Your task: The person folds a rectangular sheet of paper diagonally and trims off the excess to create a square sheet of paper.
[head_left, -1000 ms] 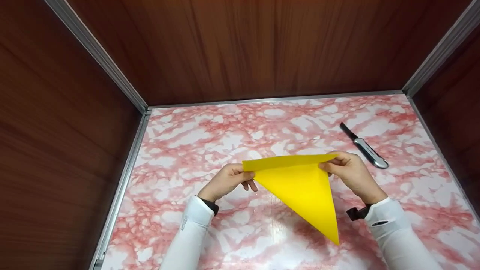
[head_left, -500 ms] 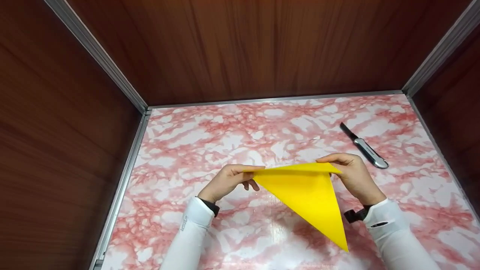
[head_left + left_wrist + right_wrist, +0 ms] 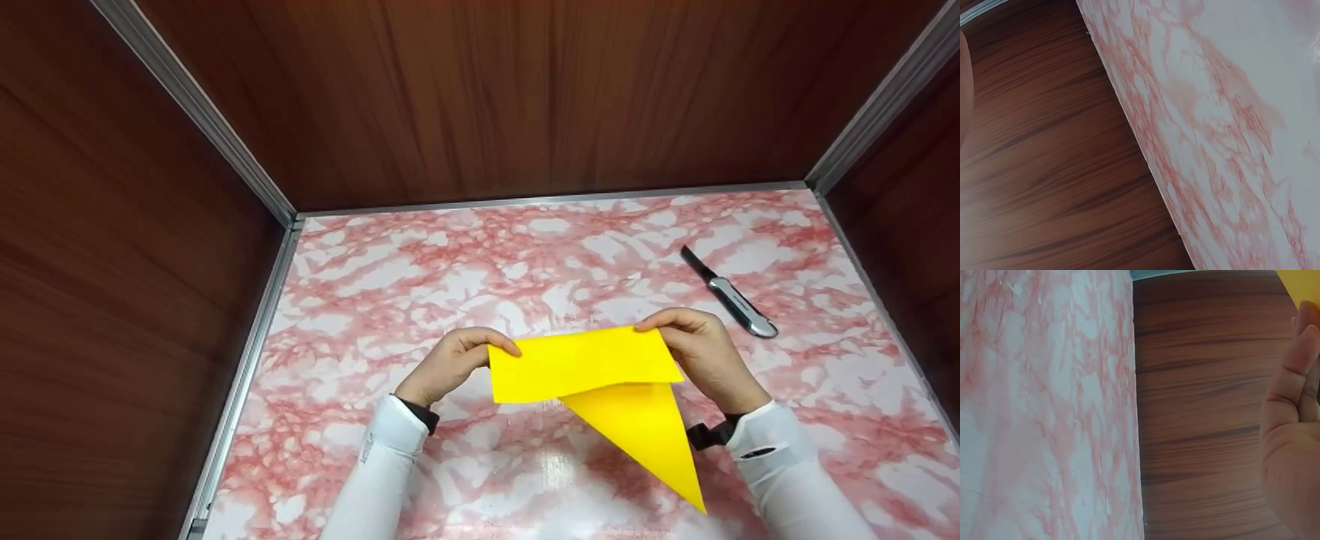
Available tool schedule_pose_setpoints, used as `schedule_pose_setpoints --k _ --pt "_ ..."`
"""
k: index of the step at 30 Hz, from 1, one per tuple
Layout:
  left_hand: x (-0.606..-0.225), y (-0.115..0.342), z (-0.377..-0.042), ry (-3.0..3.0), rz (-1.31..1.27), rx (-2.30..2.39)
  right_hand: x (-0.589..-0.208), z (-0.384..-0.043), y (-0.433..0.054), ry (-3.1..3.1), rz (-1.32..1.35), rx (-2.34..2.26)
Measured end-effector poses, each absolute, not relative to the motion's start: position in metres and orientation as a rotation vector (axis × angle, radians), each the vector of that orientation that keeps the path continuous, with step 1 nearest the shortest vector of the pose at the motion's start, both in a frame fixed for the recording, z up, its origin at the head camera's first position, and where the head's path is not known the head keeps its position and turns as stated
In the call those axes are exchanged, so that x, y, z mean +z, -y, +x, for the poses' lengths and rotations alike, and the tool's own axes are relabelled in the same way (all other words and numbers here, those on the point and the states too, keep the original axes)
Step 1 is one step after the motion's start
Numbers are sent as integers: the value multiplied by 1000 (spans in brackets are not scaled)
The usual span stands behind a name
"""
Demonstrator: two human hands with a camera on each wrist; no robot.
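A folded sheet of yellow paper [image 3: 585,364] hangs between both hands over the table in the head view. Its upper part is a wide rectangular flap, and a triangular part [image 3: 645,431] points down toward the front right from behind it. My left hand [image 3: 454,364] pinches the flap's upper left corner, index finger on the front and thumb behind. At the upper right, my right hand [image 3: 705,356] pinches the top edge, its fingertips on the fold. A yellow corner [image 3: 1303,284] shows above the right fingers in the right wrist view. Only a sliver of left hand [image 3: 964,90] shows in the left wrist view.
A utility knife [image 3: 731,296] with a grey and black handle lies at the right of the red-and-white marbled table [image 3: 390,277], blade exposed toward the back. Dark wood panels [image 3: 480,97] with metal edging enclose the back and sides.
The narrow top strip has turned down toward the viewer, now a wide flap covering the upper part of the triangle. The left index finger has come over the front; right fingers shifted onto the top edge.
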State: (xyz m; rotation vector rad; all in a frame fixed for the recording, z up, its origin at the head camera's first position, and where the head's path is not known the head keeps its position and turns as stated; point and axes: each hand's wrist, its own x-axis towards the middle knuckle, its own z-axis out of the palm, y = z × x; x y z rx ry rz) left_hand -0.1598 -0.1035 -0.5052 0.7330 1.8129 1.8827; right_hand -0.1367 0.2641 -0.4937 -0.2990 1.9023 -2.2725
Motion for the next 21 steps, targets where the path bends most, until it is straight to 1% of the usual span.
schedule_pose_setpoints --k 8,14,21 --pt "-504 102 -158 -1794 706 1956 -495 -134 -264 -1914 -305 -2246" --pt "-508 99 -159 -2033 598 1884 -496 -133 -265 -2032 -405 -2137" --pt "-506 98 -159 -2005 564 1883 -499 -134 -263 -2016 -376 -2205"
